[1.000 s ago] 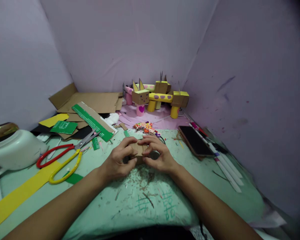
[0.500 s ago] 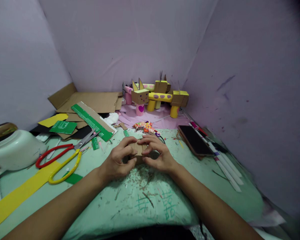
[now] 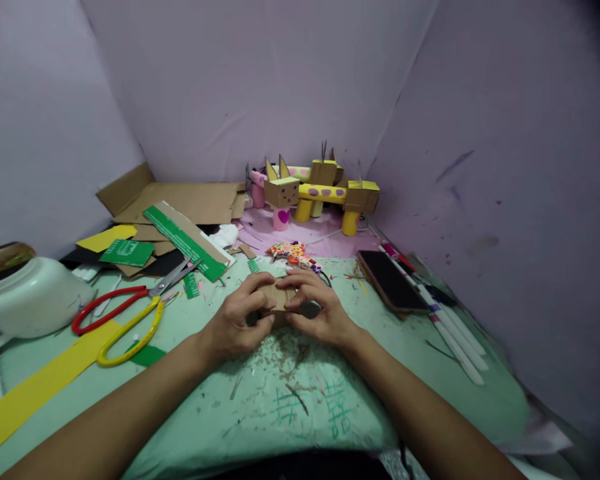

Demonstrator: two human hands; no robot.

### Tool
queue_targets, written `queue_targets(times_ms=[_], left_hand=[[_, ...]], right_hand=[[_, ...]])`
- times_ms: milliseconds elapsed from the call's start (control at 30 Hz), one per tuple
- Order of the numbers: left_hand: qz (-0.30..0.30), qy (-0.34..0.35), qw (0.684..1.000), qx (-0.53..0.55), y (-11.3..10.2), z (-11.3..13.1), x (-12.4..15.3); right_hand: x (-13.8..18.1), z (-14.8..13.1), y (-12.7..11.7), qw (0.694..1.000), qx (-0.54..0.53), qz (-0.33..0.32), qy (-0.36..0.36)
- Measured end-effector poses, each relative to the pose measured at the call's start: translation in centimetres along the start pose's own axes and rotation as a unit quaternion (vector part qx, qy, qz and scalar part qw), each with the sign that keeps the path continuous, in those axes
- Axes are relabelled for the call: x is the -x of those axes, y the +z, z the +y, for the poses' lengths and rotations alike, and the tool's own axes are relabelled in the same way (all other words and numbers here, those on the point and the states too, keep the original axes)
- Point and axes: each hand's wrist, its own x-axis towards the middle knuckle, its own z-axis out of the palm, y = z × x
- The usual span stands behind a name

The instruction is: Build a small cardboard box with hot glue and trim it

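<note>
My left hand (image 3: 236, 318) and my right hand (image 3: 316, 311) meet at the middle of the green table (image 3: 430, 360). Both pinch a small brown cardboard piece (image 3: 277, 298) between thumbs and fingers, just above the tabletop. The fingers of both hands are curled and closed round it, hiding most of the piece. Brown scraps and shavings (image 3: 285, 347) lie on the table right in front of my hands.
Red-handled scissors (image 3: 111, 307) and yellow-handled scissors (image 3: 135, 331) lie left, beside a yellow paper strip (image 3: 40, 390) and a white container (image 3: 30, 303). Cardboard sheets (image 3: 180, 203) and green pieces are stacked behind. Cardboard animal figures (image 3: 310, 193) stand at the back. A phone (image 3: 390, 280) and pens (image 3: 450, 327) lie right.
</note>
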Motion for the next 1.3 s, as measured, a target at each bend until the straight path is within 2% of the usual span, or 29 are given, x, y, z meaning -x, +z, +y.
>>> queue_targets(times_ms=[67,133,233,300,433,500,567,667,733,833,900,967,1100,1167,1233,1300], left_hand=[[0.0,0.001,1.0,0.0,0.1,-0.1,0.0],[0.002,-0.003,1.0,-0.002,0.1,-0.1,0.1],[0.0,-0.012,1.0,-0.006,0.0,-0.1,0.2],[-0.004,-0.015,1.0,-0.003,0.0,0.0,0.2],[-0.002,-0.014,1.0,0.008,0.0,0.1,0.2],[-0.001,-0.019,1.0,0.012,0.0,0.0,0.2],[0.0,-0.026,1.0,0.012,0.0,0.0,0.3],[0.002,-0.028,1.0,0.013,0.0,-0.1,0.4],[0.005,-0.026,0.999,0.019,0.0,-0.1,0.4],[0.003,-0.023,0.999,0.024,0.0,0.0,0.3],[0.001,-0.03,0.999,0.024,-0.1,0.0,0.3],[0.001,-0.041,0.999,0.025,-0.1,0.0,0.3],[-0.002,-0.043,0.999,0.024,-0.1,-0.1,0.3],[0.0,-0.032,0.999,0.021,-0.1,-0.2,0.3],[0.004,-0.023,1.0,0.019,-0.1,-0.2,0.3],[0.007,-0.016,1.0,0.021,0.0,-0.3,0.3]], right_hand=[[-0.1,-0.5,-0.5,1.0,-0.001,0.0,0.0],[0.5,-1.4,-1.2,0.998,0.02,0.039,0.033],[3.2,-3.2,-1.9,0.971,0.124,0.116,0.168],[6.1,-4.4,-1.4,0.954,0.207,0.057,0.211],[10.7,-6.2,2.4,0.941,0.266,-0.089,0.188],[10.9,-7.1,4.9,0.949,0.227,-0.149,0.158],[9.8,-8.1,6.7,0.962,0.131,-0.226,0.081],[7.7,-8.9,7.0,0.964,0.088,-0.249,0.038],[6.7,-8.8,6.2,0.966,0.094,-0.233,0.061],[6.5,-8.4,5.3,0.955,0.175,-0.167,0.171],[6.7,-8.6,4.9,0.963,0.167,-0.141,0.16],[6.8,-9.3,4.2,0.978,0.118,-0.135,0.109],[5.2,-10.0,0.9,0.989,0.088,-0.085,0.084],[3.6,-9.1,-0.8,0.991,0.09,-0.04,0.089],[1.8,-7.4,-1.9,0.988,0.106,0.05,0.102],[0.2,-5.4,-2.2,0.989,0.121,0.051,0.068]])
